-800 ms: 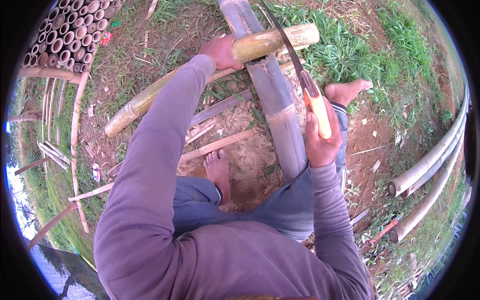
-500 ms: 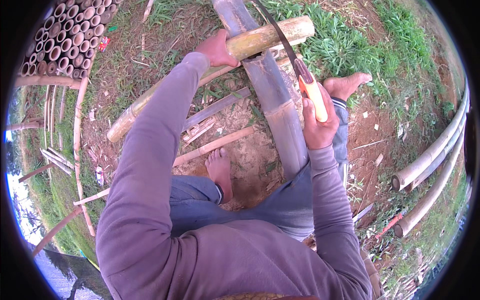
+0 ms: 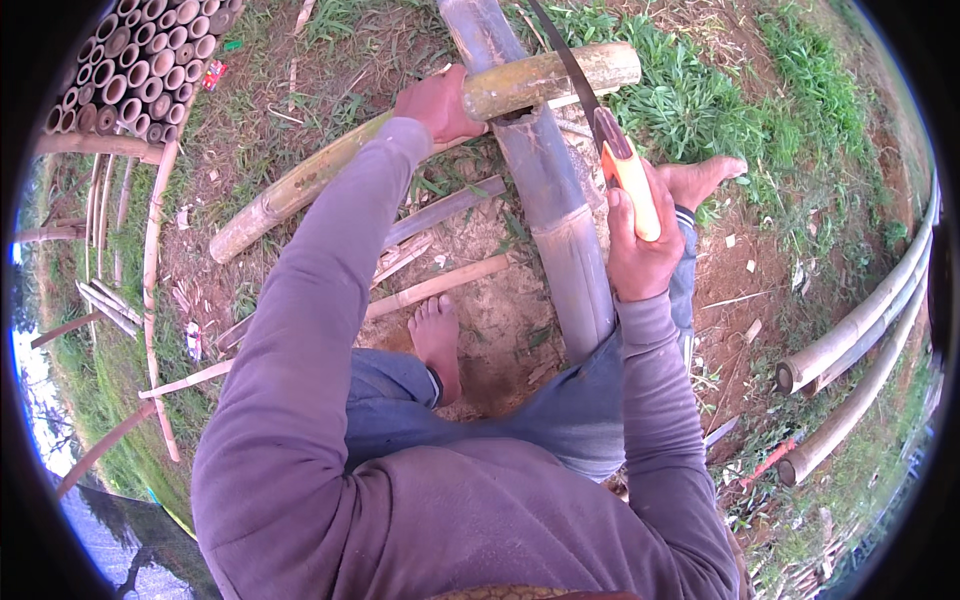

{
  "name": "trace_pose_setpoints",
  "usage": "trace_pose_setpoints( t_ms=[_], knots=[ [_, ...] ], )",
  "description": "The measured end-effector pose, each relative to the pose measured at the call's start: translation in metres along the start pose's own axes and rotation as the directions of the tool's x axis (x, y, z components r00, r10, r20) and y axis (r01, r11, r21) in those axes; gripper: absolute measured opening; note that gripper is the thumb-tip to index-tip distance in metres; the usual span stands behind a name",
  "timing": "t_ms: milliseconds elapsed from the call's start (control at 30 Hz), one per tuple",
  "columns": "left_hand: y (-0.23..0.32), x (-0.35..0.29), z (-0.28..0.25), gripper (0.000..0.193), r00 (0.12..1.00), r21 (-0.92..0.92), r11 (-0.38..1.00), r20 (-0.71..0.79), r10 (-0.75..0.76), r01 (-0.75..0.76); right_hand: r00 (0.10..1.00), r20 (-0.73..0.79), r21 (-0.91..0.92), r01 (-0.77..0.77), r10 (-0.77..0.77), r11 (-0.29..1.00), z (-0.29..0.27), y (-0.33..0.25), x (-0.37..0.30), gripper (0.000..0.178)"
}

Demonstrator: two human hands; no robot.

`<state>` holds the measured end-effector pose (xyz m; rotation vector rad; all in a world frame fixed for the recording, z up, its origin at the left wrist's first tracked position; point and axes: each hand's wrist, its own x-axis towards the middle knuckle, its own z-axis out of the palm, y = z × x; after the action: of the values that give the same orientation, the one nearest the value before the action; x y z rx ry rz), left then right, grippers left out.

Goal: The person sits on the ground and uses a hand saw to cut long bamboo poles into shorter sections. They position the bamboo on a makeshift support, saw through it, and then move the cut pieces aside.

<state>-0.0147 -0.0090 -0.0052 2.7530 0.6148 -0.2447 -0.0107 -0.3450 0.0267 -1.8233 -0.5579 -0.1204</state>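
A: Biggest first: up in the top left corner, a stack of cut bamboo (image 3: pixel 140 75), round ends facing us!

B: Then the thick grey log (image 3: pixel 572 265), running from the top edge down to the person's blue trousers (image 3: pixel 400 400), a dark opening showing just by the crossing.

A: And over it goes the yellowish bamboo pole (image 3: pixel 560 78), lying crosswise, one end out past the log on the right, the other away left beyond the purple sleeve (image 3: pixel 310 290).

B: Next down, the saw (image 3: pixel 605 130)! Dark curved blade, orange handle, the blade passing across the pole to the right of the log. Are the teeth touching? Can't tell from here.

A: Bare feet now: the left foot (image 3: pixel 436 340) on brown earth, the right foot (image 3: pixel 705 182) beside the grass.

B: Now the hands! Left hand (image 3: pixel 443 105) clasped round the pole, just left of the log; right hand (image 3: pixel 645 245) wrapped firmly about the saw's handle.

A: And smallest, a red scrap (image 3: pixel 214 74) beside the stack.
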Motion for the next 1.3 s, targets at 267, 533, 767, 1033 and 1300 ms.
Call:
trace_pose_setpoints(
  t_ms=[267, 533, 767, 1033, 1300],
  knots=[
    [-0.010, -0.002, -0.008, 0.080, 0.998, -0.033, 0.998, -0.008, 0.062, -0.062, 0.997, -0.008, 0.063, 0.078, -0.077, 0.995, -0.038, -0.005, -0.049, 0.044],
    [-0.010, 0.004, -0.005, 0.088, 0.996, -0.059, 0.996, 0.044, 0.071, -0.068, 0.988, -0.010, 0.094, -0.155, 0.156, 0.983, 0.008, 0.066, -0.007, 0.048],
    [-0.013, 0.005, -0.005, 0.097, 0.996, -0.082, 0.994, 0.041, 0.077, -0.073, 0.995, 0.075, -0.410, 0.089, -0.063, 0.908, -0.034, 0.104, -0.048, 0.059],
    [0.010, -0.070, -0.027, 0.089, 0.965, -0.118, 0.971, 0.142, 0.222, -0.207, 0.962, 0.121, -0.578, -0.134, 0.247, 0.805, -0.025, 0.131, -0.037, 0.059],
    [0.011, -0.076, 0.009, 0.083, 0.938, -0.110, 0.949, 0.154, 0.311, -0.296, 0.844, 0.083, -0.650, -0.357, 0.530, 0.671, 0.020, 0.185, 0.052, 0.089]
  ],
)
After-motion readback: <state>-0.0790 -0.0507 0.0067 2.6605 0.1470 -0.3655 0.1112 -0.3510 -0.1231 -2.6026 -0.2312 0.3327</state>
